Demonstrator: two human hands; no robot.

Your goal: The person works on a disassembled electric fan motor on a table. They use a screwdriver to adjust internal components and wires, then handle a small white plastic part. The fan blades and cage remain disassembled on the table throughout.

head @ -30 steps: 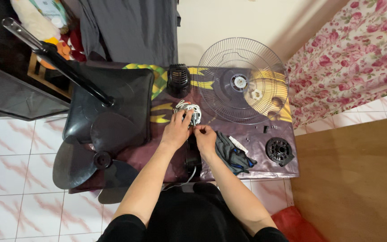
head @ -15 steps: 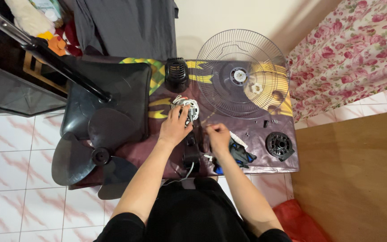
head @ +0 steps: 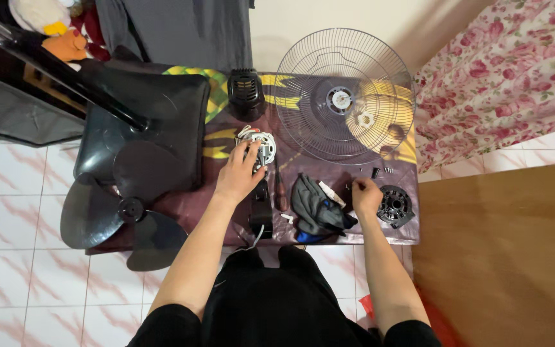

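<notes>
Right hand [head: 365,196] slid out past the grey cloth [head: 316,207] toward the small screws [head: 380,171], fingers curled, pinching nothing I can see; left hand [head: 239,175] spread flat on the fan motor [head: 258,146]; I'd keep that motor pinned.

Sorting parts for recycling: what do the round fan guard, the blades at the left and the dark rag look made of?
Fan guard: thin metal wire, likely chromed, as it glints silvery. Blades: dark, smooth plastic, seemingly translucent, with a soft sheen. Rag: soft grey fabric, matte and creased into folds, lying between the left hand and the right hand.
</notes>
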